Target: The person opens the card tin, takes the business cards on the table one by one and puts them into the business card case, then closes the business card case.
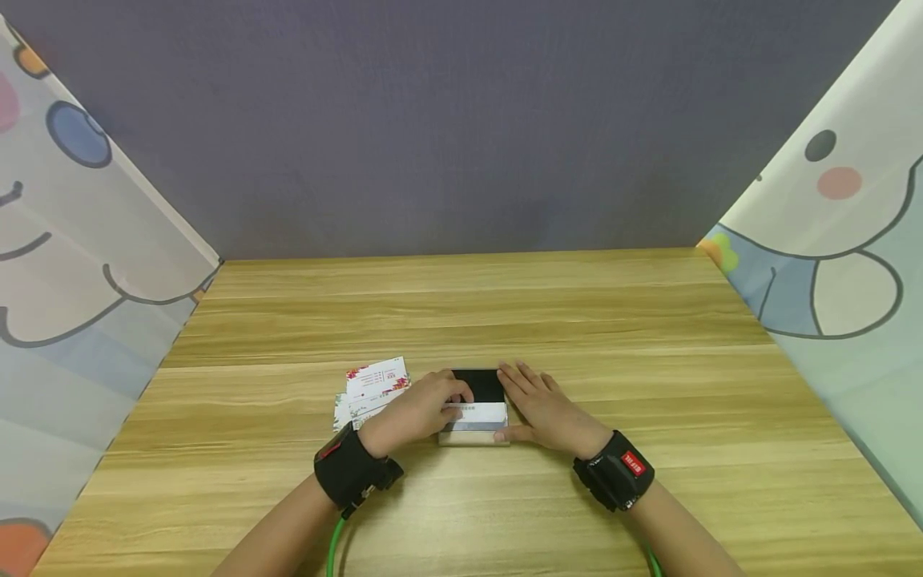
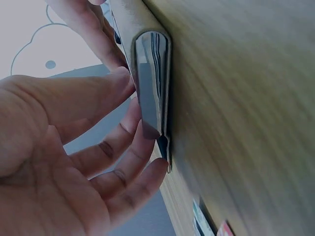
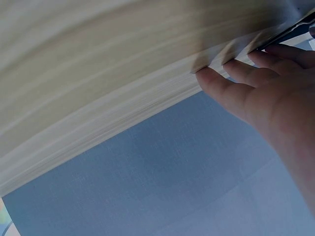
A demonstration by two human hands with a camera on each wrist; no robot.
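A flat card case (image 1: 473, 438) lies unfolded on the table, its far half showing a black inside (image 1: 479, 385). White-and-grey cards (image 1: 481, 414) sit in its near half, and the left wrist view shows their layered edges (image 2: 151, 88) from the side. At the case's left, my left hand (image 1: 421, 409) touches the cards with thumb and bent fingertips (image 2: 148, 132). My right hand (image 1: 551, 413) rests along the right edge, thumb at the near corner and fingers spread toward the far corner. In the right wrist view, fingertips (image 3: 206, 76) touch the tabletop.
Several white cards with floral prints (image 1: 378, 381) lie overlapping to the left of the case, partly behind my left hand. A wooden table (image 1: 613, 320) runs back to a grey panel (image 1: 461, 160). Cartoon-printed sheets (image 1: 851, 264) flank both sides. Green cables (image 1: 333, 549) trail from the wrist bands.
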